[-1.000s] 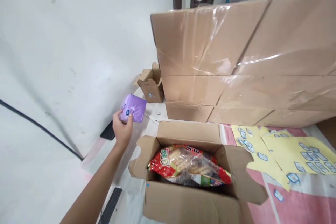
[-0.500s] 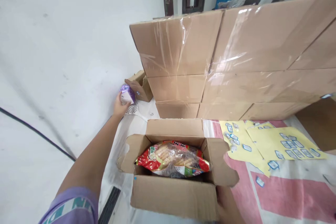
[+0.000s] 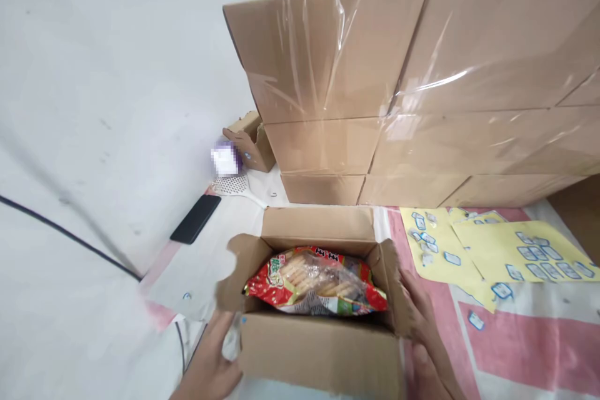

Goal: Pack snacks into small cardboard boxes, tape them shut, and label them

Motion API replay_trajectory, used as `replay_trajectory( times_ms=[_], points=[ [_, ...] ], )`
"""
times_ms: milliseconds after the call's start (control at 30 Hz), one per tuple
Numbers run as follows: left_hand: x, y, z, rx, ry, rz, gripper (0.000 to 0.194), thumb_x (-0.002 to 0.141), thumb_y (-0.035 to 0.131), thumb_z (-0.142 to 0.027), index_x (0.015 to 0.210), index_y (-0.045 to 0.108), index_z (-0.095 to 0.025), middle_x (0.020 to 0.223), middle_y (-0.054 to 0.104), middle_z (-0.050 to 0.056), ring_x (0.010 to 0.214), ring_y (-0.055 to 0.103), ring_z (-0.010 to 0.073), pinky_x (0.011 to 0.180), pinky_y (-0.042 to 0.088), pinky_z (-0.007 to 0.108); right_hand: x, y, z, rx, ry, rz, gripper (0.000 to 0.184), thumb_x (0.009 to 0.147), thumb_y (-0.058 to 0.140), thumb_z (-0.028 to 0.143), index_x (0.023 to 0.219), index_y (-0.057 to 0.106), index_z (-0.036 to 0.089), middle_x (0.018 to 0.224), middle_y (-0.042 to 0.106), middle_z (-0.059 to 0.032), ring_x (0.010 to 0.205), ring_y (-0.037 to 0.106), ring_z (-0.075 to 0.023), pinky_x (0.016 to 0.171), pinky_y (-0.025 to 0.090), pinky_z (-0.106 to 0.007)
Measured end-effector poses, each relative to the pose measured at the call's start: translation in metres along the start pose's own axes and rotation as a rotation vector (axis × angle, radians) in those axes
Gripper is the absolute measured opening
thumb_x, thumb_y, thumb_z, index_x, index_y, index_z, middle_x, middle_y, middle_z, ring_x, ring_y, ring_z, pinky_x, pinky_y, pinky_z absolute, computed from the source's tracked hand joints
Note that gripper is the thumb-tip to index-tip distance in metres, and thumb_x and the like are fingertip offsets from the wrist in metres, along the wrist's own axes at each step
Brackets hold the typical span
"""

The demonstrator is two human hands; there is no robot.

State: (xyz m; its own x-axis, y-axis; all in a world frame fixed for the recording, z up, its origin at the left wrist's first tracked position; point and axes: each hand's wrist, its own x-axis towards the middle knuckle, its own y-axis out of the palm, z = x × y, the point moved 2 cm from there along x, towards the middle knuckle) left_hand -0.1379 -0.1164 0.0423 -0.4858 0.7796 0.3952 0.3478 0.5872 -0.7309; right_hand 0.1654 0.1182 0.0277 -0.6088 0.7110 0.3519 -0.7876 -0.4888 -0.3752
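Note:
An open cardboard box (image 3: pixel 323 356) stands in front of me with its flaps spread. Inside lies a red snack bag (image 3: pixel 314 284) with a clear window showing pale, stick-like pieces. My left hand (image 3: pixel 213 356) is at the box's left side, thumb apart, its fingertips partly hidden below the side flap. On the opposite side, my right hand (image 3: pixel 426 337) holds the right flap and wall, with some fingers hidden behind the flap. Away from both hands, a purple-and-white package (image 3: pixel 226 158), blurred out in part, rests by the wall.
A white slotted spoon (image 3: pixel 232 185) and a black phone (image 3: pixel 195 219) lie at the left. A small cardboard box (image 3: pixel 255 144) stands beside a tall taped cardboard panel (image 3: pixel 328 87). Yellow sheets (image 3: pixel 529 256) with small bagged pieces lie on the right.
My left hand has let go of the purple-and-white package by the wall and come back to the box's left side. The box's side flaps now stand more upright.

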Motion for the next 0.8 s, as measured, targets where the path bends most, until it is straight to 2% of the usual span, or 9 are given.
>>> replay_trajectory(
  times_ms=[100, 233, 333, 433, 533, 600, 667, 733, 800],
  points=[
    [-0.002, 0.001, -0.019, -0.019, 0.075, 0.0, 0.074, 0.087, 0.076, -0.037, 0.153, 0.046, -0.024, 0.151, 0.056, 0.018, 0.137, 0.058, 0.0331, 0.105, 0.056, 0.044, 0.034, 0.002, 0.024, 0.022, -0.072, 0.074, 0.046, 0.109, 0.035, 0.046, 0.148, 0.057, 0.036, 0.171, 0.03, -0.0001, 0.157, 0.029, -0.0328, 0.122, 0.04, -0.052],
    [0.034, 0.002, -0.038, -0.227, 0.15, -0.129, 0.035, 0.097, 0.062, -0.039, 0.131, 0.063, -0.03, 0.139, 0.063, 0.011, 0.132, 0.057, 0.0288, 0.109, 0.05, 0.046, 0.058, 0.004, 0.045, 0.044, -0.031, 0.083, 0.031, 0.107, 0.044, 0.041, 0.122, 0.071, 0.032, 0.169, 0.033, -0.002, 0.155, 0.032, -0.0311, 0.122, 0.037, -0.052],
    [0.054, 0.01, -0.045, -0.302, -0.127, -0.196, 0.018, 0.097, 0.063, -0.039, 0.107, 0.068, -0.026, 0.127, 0.065, 0.008, 0.115, 0.064, 0.0252, 0.099, 0.055, 0.041, 0.072, 0.005, 0.052, 0.143, 0.019, 0.071, 0.025, 0.106, 0.048, 0.037, 0.104, 0.071, 0.027, 0.168, 0.035, -0.0046, 0.154, 0.034, -0.0308, 0.121, 0.038, -0.05],
    [0.064, 0.019, -0.05, -0.413, -0.381, -0.179, 0.044, 0.093, 0.068, -0.045, 0.132, 0.057, -0.027, 0.15, 0.051, 0.011, 0.119, 0.062, 0.0249, 0.094, 0.058, 0.038, 0.091, 0.008, 0.051, 0.312, 0.06, 0.04, 0.016, 0.103, 0.055, 0.037, 0.111, 0.066, 0.029, 0.16, 0.045, -0.0069, 0.15, 0.041, -0.0301, 0.12, 0.039, -0.05],
    [0.07, 0.015, -0.058, -0.406, -0.411, -0.116, 0.071, 0.095, 0.064, -0.046, 0.157, 0.03, -0.036, 0.168, 0.029, 0.01, 0.139, 0.05, 0.0285, 0.104, 0.055, 0.044, 0.106, 0.011, 0.047, 0.488, 0.028, 0.011, 0.042, 0.1, 0.057, 0.04, 0.142, 0.052, 0.034, 0.156, 0.049, -0.0072, 0.145, 0.047, -0.0288, 0.116, 0.043, -0.048],
    [0.074, 0.004, -0.067, -0.259, -0.303, -0.083, 0.085, 0.097, 0.062, -0.044, 0.164, 0.01, -0.039, 0.174, 0.014, 0.01, 0.153, 0.035, 0.0325, 0.112, 0.049, 0.052, 0.109, 0.01, 0.046, 0.501, -0.046, -0.015, 0.048, 0.101, 0.055, 0.04, 0.148, 0.047, 0.034, 0.138, 0.061, -0.0077, 0.131, 0.057, -0.0274, 0.108, 0.049, -0.046],
    [0.08, -0.006, -0.085, 0.0, -0.091, -0.073, 0.088, 0.098, 0.061, -0.037, 0.165, 0.005, -0.039, 0.176, 0.01, 0.01, 0.159, 0.023, 0.0355, 0.119, 0.039, 0.061, 0.106, 0.005, 0.048, 0.403, -0.164, 0.017, 0.033, 0.103, 0.053, 0.038, 0.134, 0.06, 0.033, 0.108, 0.068, -0.0055, 0.112, 0.062, -0.026, 0.101, 0.05, -0.045],
    [0.083, -0.006, -0.111, 0.236, 0.192, 0.012, 0.073, 0.1, 0.054, -0.023, 0.164, 0.022, -0.038, 0.172, 0.028, 0.007, 0.157, 0.029, 0.0324, 0.123, 0.033, 0.06, 0.099, -0.002, 0.051, 0.23, -0.249, 0.107, 0.022, 0.104, 0.05, 0.035, 0.11, 0.071, 0.031, 0.093, 0.067, -0.0046, 0.11, 0.06, -0.0265, 0.104, 0.046, -0.047],
    [0.085, 0.006, -0.137, 0.334, 0.423, 0.138, 0.057, 0.101, 0.046, -0.018, 0.156, 0.042, -0.033, 0.156, 0.055, 0.004, 0.146, 0.049, 0.0271, 0.12, 0.039, 0.052, 0.091, -0.011, 0.052, 0.053, -0.271, 0.168, 0.025, 0.105, 0.049, 0.031, 0.101, 0.074, 0.03, 0.101, 0.071, -0.0056, 0.124, 0.055, -0.0288, 0.111, 0.04, -0.051]
  ],
)
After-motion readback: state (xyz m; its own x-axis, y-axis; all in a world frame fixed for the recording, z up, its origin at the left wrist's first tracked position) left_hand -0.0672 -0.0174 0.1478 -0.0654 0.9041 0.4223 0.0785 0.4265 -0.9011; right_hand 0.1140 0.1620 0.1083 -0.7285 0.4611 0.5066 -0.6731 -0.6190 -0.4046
